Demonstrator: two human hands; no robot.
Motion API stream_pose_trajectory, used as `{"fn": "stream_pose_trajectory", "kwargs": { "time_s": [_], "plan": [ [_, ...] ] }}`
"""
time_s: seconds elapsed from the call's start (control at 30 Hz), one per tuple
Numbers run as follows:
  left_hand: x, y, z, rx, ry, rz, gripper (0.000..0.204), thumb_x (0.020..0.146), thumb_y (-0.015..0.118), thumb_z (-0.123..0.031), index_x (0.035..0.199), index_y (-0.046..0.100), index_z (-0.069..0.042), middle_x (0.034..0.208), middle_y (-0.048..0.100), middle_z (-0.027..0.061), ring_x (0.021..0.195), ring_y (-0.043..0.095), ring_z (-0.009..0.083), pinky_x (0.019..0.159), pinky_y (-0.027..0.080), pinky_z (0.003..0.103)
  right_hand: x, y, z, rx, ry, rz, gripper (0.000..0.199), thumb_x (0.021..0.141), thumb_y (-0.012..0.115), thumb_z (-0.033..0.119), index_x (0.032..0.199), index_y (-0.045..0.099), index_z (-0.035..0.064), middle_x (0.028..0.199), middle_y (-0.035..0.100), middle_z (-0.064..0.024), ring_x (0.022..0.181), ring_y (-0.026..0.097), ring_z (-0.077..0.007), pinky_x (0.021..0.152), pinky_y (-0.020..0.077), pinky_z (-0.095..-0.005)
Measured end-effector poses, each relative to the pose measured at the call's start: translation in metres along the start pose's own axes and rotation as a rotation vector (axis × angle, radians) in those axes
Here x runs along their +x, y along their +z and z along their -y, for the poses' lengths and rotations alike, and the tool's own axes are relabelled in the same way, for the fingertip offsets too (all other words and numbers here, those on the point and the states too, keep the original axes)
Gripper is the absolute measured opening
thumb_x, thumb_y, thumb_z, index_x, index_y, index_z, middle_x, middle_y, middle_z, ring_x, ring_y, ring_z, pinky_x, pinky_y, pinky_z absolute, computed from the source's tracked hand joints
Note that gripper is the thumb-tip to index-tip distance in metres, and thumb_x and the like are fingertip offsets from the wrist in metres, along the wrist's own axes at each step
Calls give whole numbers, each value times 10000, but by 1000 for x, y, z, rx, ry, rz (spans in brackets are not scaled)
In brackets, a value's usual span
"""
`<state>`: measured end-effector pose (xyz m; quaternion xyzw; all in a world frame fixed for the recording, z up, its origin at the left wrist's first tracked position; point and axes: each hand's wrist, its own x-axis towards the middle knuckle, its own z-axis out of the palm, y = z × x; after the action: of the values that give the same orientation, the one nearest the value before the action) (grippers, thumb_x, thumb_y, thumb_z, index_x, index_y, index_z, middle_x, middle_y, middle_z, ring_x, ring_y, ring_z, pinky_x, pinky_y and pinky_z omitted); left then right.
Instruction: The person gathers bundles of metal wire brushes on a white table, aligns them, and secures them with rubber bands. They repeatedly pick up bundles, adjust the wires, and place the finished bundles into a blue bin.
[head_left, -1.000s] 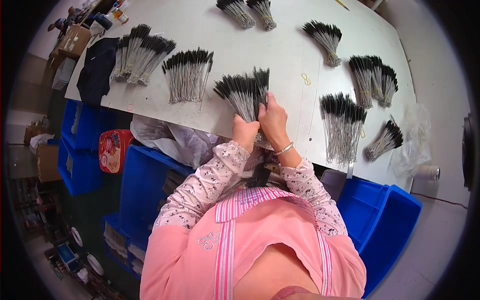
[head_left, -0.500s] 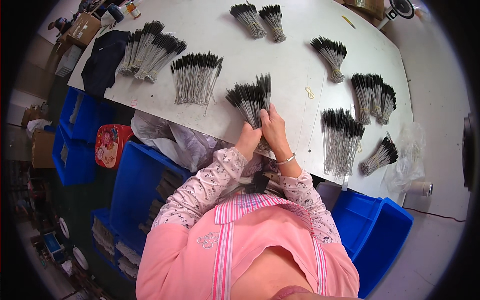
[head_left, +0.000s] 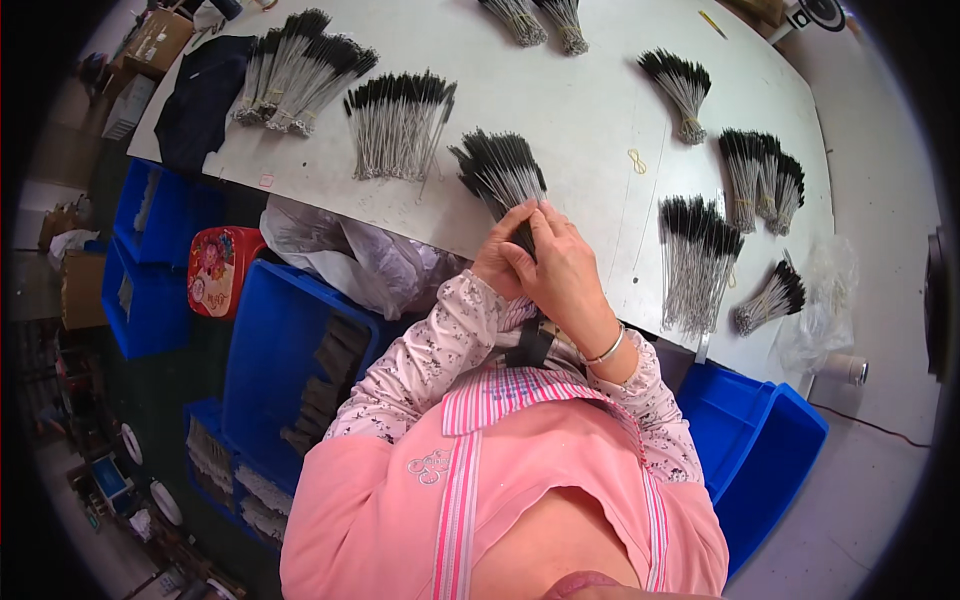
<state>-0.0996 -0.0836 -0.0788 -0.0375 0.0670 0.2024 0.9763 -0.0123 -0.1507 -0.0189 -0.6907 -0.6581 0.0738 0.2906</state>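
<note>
A bundle of thin wire-handled brushes with black bristles (head_left: 500,168) is held at the table's front edge, bristles fanned out away from me. My left hand (head_left: 497,254) wraps round its wire handles from the left. Against them on the other side is my right hand (head_left: 566,262), its fingers bent over the handles near the left fingertips. The lower handle ends are hidden behind my hands. To the left lies a loose row of the same brushes (head_left: 400,130); a second loose row (head_left: 696,270) lies on the right.
Several tied brush bundles (head_left: 760,185) rest on the white table (head_left: 570,110). A yellow rubber band (head_left: 637,161) lies right of my hands. Blue bins (head_left: 750,440) stand below the table on both sides. A red tin (head_left: 222,272) and plastic bags (head_left: 335,255) are at the left.
My right hand has turned over and closed lower across the handles, nearer my left fingers. The bristle ends look gathered more evenly. The whole view has shifted slightly.
</note>
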Motion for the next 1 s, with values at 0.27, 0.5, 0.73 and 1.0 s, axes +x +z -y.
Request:
{"fn": "stream_pose_trajectory", "kwargs": {
  "time_s": [0.27,0.5,0.73,1.0],
  "plan": [
    [8,-15,11,110,76,-209,286,888,612,-314,1032,596,-68,983,654,79,866,642,193,821,528,346,-8,-24,-4,-37,146,9,651,719,736,262,1217,481,-72,1136,583,-234,1008,578,-376,848,477,-403],
    [15,-8,43,250,201,-212,505,896,560,-484,1176,534,-64,1093,616,69,1003,593,177,879,482,338,-9,-31,-24,-93,348,346,790,636,757,259,1297,433,-30,1072,606,-217,883,628,-369,748,512,-409],
    [32,-8,52,702,267,-220,685,920,387,-611,1314,426,-52,1210,540,65,1088,529,150,945,419,304,-12,-26,-53,83,354,121,726,610,720,188,1249,461,-39,791,647,-193,718,655,-332,642,513,-392],
    [25,-11,32,829,113,-175,477,975,374,-460,1217,496,-68,1084,606,47,974,565,145,838,456,303,-17,-23,-81,1159,815,179,346,669,670,33,975,536,-55,727,605,-112,542,579,-168,469,461,-272]
  ]
}}
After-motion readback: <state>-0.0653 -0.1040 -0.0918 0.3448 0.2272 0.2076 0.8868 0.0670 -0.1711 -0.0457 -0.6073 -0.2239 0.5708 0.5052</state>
